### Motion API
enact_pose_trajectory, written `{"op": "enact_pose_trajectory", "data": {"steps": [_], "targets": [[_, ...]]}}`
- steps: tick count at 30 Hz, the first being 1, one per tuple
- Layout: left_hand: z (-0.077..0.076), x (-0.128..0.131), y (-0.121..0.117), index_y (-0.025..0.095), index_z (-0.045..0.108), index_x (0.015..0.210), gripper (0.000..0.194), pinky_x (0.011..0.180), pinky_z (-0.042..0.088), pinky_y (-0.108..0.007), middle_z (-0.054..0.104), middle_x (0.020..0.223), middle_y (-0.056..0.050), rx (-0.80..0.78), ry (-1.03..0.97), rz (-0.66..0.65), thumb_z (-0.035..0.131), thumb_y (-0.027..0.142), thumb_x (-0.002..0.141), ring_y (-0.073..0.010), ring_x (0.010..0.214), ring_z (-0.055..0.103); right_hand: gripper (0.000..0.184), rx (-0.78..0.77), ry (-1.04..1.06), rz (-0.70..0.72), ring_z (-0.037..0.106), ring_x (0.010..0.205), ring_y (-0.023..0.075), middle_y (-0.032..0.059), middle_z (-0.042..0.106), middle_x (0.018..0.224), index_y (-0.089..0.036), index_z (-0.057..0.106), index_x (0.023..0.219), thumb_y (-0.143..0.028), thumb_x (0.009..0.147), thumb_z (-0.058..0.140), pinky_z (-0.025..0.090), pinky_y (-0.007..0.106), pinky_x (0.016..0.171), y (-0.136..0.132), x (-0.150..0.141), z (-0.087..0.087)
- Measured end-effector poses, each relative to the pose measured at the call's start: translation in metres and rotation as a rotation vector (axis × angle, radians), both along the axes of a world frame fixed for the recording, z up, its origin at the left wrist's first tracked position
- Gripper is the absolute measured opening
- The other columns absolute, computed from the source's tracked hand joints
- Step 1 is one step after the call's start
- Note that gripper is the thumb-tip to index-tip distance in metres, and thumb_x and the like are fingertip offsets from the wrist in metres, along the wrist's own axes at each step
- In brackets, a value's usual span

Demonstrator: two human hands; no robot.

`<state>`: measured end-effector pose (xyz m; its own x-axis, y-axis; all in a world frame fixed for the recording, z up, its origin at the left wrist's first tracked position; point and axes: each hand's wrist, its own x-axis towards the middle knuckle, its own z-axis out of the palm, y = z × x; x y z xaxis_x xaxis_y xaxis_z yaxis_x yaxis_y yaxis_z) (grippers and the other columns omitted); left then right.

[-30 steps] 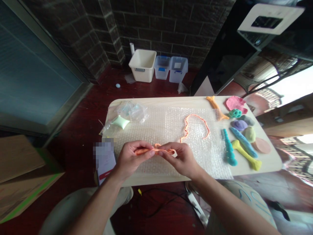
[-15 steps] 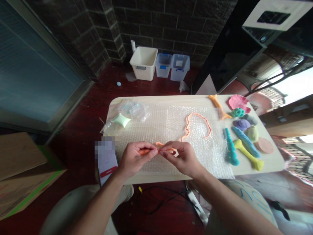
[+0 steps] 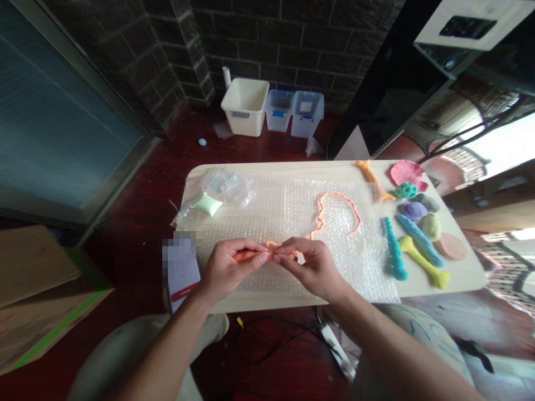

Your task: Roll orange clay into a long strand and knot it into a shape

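Orange modelling clay is pinched between the fingers of my left hand, its thicker part lying inside the palm. Close beside it, my right hand is closed on a thin stretch of the same clay, fingertips nearly touching those of the left. From there a long, wavy orange clay strand runs away over the bubble wrap and curls round to the right. Both hands are held just above the wrap, near the table's front edge. My fingers partly hide the clay between them.
Shaped clay pieces line the table's right side, among them a yellow bone shape, a teal tapered piece and a pink sheet. A pale green packet and clear plastic bags lie left. A phone sits at the left edge.
The orange clay between my hands has shifted very slightly, and a little more of it shows in my left hand. The strand on the bubble wrap lies as before.
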<state>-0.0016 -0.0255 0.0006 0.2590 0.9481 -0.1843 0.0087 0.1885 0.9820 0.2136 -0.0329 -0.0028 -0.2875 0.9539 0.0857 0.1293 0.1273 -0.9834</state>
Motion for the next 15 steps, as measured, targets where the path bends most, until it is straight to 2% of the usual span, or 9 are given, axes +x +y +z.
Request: {"op": "enact_pose_trajectory", "data": {"steps": [3,6,11,15], "targets": [[-0.0021,-0.0036,-0.0001,0.014,0.080,0.090,0.019,0.077,0.059,-0.027,0.082,0.091,-0.009,0.015,0.026,0.017,0.084,0.031,0.084,-0.0215,0.085,0.076,0.020,-0.021,-0.007,-0.011,0.076,0.086,0.0199,0.0070,0.083,0.099,-0.021,0.080,0.106,-0.028,0.087,0.082,0.059,0.031,0.076,-0.0001,-0.0005,0.0003],[-0.0016,-0.0068,0.0001,0.015,0.079,0.094,0.021,0.077,0.058,-0.027,0.081,0.092,-0.009,0.002,0.014,0.002,0.084,0.032,0.083,-0.0213,0.086,0.076,0.011,-0.007,-0.039,0.003,0.077,0.087,0.0205,0.0074,0.083,0.099,-0.021,0.082,0.099,-0.028,0.091,0.077,0.059,0.032,0.078,-0.0001,-0.0007,0.0022],[0.0045,-0.0067,0.0005,0.016,0.074,0.108,0.034,0.082,0.057,-0.028,0.078,0.113,-0.011,-0.070,-0.053,-0.090,0.086,0.031,0.080,-0.0221,0.098,0.074,0.016,0.029,-0.111,-0.067,0.074,0.077,0.0194,0.0071,0.082,0.089,-0.019,0.080,0.095,-0.033,0.094,0.072,0.057,0.028,0.067,-0.0006,0.0007,0.0063],[0.0044,-0.0069,-0.0016,0.015,0.073,0.102,0.027,0.063,0.051,-0.022,0.075,0.089,-0.005,-0.045,0.021,-0.064,0.082,0.034,0.084,-0.0142,0.071,0.066,0.016,0.075,-0.179,-0.095,0.073,0.075,0.0187,0.0071,0.081,0.088,-0.019,0.078,0.098,-0.033,0.095,0.070,0.055,0.026,0.060,-0.0018,0.0020,0.0066]]}}
